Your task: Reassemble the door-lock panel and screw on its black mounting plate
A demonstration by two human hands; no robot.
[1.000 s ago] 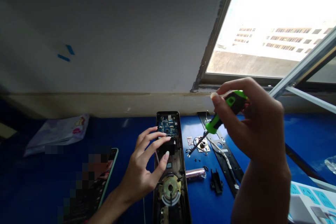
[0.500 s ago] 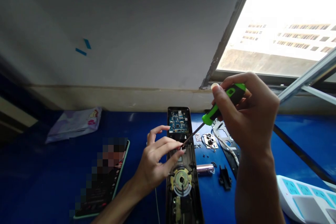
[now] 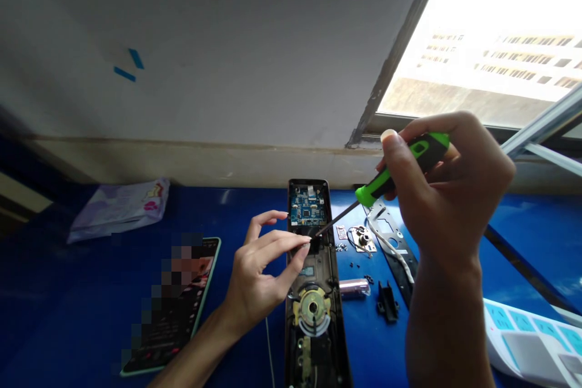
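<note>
Right hand (image 3: 454,194) is closed firmly round a green-and-black plastic-handled screwdriver (image 3: 377,185), raised above the table. The thin dark shaft slopes down and to the left, and its tip reaches the left fingertips. Left hand (image 3: 259,279) is half open. Its thumb and first two fingers are drawn close together at the tip, and the other fingers are spread. Whether they pinch anything small I cannot tell.

Both meet over a long, dark, narrow metal lock housing (image 3: 331,260) that lies open on the blue table (image 3: 68,291). Its far end is almost at the wall. Inside it a blue circuit board (image 3: 307,207) fills the far end. A small black block (image 3: 315,247) sits just under the fingertips, and a round brass disc (image 3: 313,308) sits nearer the person.

Right of the housing loose parts crowd the surface:
- tiny dark screws (image 3: 352,264)
- a small square metal plate (image 3: 362,237)
- a shiny pinkish cylinder (image 3: 354,288), just beside the housing wall
- a black plastic clip (image 3: 386,303)
- a flat black perforated strip (image 3: 395,241) with a white cable lying across it

A white power strip with pale blue sockets (image 3: 522,339) lies at the near right edge.

On the left the table is roomier. A phone in a mint-green case (image 3: 177,309) lies flat near the left forearm. A crinkled pale plastic packet (image 3: 120,209) lies against the wall, well apart from the hands.
</note>
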